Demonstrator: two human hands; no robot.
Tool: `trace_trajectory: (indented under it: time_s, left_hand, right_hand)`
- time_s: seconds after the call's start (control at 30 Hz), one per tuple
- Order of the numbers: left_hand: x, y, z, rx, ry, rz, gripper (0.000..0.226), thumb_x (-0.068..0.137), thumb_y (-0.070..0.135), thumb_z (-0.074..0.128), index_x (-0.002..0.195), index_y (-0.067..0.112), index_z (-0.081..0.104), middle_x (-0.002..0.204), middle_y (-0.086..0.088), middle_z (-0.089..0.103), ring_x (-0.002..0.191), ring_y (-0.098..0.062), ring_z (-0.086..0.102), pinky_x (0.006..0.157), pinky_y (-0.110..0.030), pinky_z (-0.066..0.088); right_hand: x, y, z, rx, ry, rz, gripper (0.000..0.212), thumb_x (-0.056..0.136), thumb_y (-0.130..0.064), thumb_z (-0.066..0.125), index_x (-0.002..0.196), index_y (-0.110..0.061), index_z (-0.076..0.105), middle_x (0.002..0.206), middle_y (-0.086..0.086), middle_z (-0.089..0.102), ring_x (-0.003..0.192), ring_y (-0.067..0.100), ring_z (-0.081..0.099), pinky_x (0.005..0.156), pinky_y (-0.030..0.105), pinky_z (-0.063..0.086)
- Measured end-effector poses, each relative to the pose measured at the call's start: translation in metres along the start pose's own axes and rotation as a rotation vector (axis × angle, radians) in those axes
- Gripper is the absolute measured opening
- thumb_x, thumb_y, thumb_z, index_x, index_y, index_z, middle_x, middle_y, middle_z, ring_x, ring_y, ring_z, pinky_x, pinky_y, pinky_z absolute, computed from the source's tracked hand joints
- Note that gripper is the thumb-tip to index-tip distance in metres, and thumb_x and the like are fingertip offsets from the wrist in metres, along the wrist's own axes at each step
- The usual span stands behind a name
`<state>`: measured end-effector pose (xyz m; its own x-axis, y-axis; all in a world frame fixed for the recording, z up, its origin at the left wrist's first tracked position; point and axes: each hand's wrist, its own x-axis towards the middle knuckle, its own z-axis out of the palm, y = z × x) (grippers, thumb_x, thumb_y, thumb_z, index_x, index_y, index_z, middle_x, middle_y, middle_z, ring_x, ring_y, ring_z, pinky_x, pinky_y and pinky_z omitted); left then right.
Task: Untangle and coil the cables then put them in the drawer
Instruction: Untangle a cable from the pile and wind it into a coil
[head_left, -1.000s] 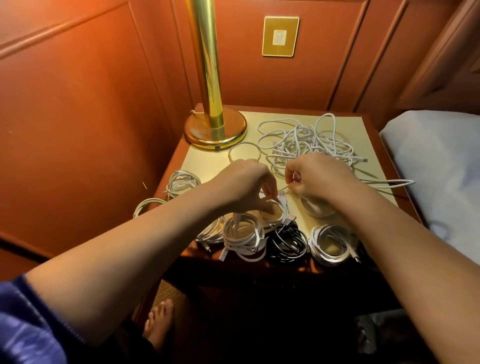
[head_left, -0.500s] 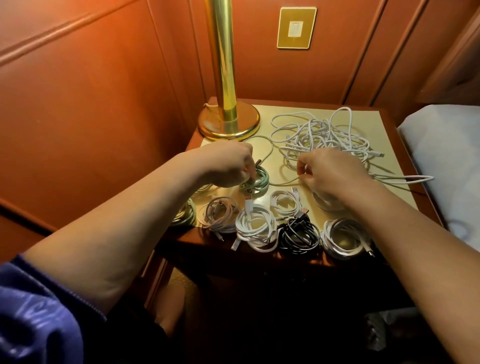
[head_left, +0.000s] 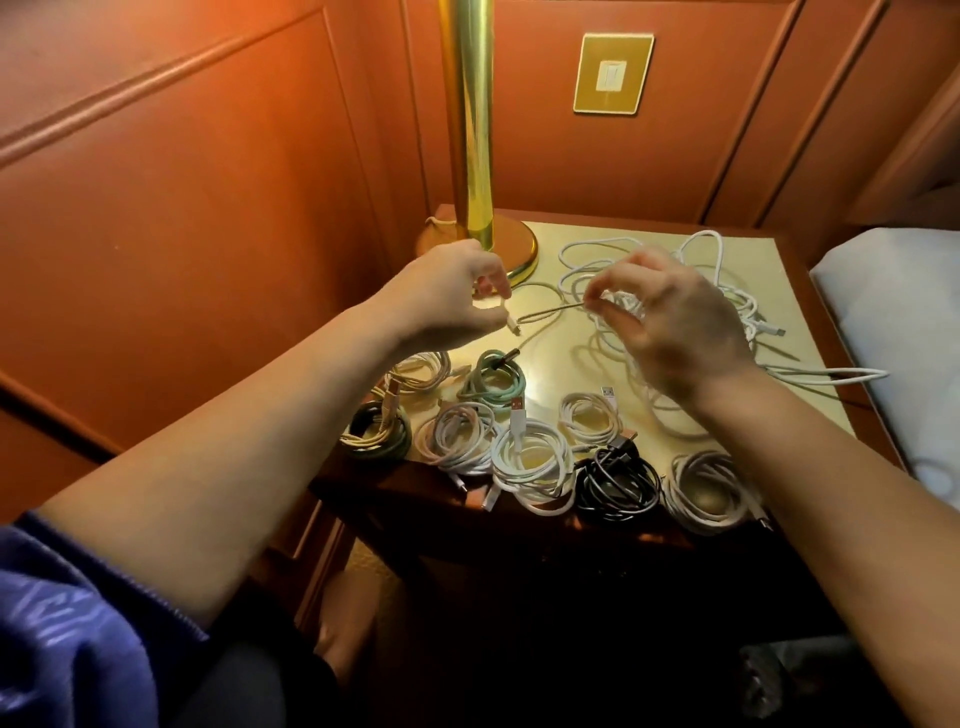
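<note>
A tangle of white cables (head_left: 727, 291) lies at the back right of the nightstand top (head_left: 550, 353). My left hand (head_left: 457, 301) pinches the plug end of a thin cable (head_left: 545, 314) above the table. My right hand (head_left: 675, 322) pinches the same cable further along, in front of the tangle. Several coiled cables sit along the front edge: a green coil (head_left: 493, 384), a dark green and yellow coil (head_left: 376, 434), a pinkish coil (head_left: 457, 436), a white coil (head_left: 532, 465), a black coil (head_left: 618, 483) and another white coil (head_left: 711, 491). No drawer is visible.
A brass lamp (head_left: 467, 156) stands at the back left corner of the nightstand. Wood-panelled walls close the left and back sides, with a gold switch plate (head_left: 613, 73) on the back wall. A bed with white sheet (head_left: 893, 332) adjoins the right side.
Both hands rose from the coils near the front and moved toward the back. They now hold a thin cable stretched between them above the table.
</note>
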<state>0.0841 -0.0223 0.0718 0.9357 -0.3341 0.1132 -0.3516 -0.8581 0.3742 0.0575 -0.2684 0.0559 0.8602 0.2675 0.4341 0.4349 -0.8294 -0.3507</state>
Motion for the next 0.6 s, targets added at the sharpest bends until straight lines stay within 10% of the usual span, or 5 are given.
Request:
trace_trajectory:
  time_s: [0.3, 0.6]
  left_hand:
    - [0.012, 0.025, 0.018, -0.069, -0.025, 0.072, 0.056, 0.083, 0.043, 0.082, 0.134, 0.03, 0.064, 0.126, 0.007, 0.054, 0.106, -0.012, 0.051, 0.088, -0.026, 0.044]
    - [0.04, 0.036, 0.029, -0.493, 0.235, -0.021, 0.019, 0.108, 0.029, 0.047, 0.105, 0.016, 0.061, 0.103, -0.003, 0.073, 0.098, -0.017, 0.069, 0.089, -0.04, 0.057]
  right_hand:
    - [0.003, 0.004, -0.023, 0.366, -0.112, 0.279, 0.005, 0.102, -0.03, 0.065, 0.102, -0.029, 0.07, 0.102, -0.01, 0.075, 0.092, 0.01, 0.069, 0.079, 0.037, 0.056]
    - [0.003, 0.028, -0.036, 0.621, 0.182, 0.399, 0.011, 0.108, -0.029, 0.051, 0.101, -0.033, 0.057, 0.087, -0.01, 0.076, 0.073, 0.02, 0.062, 0.07, 0.039, 0.051]
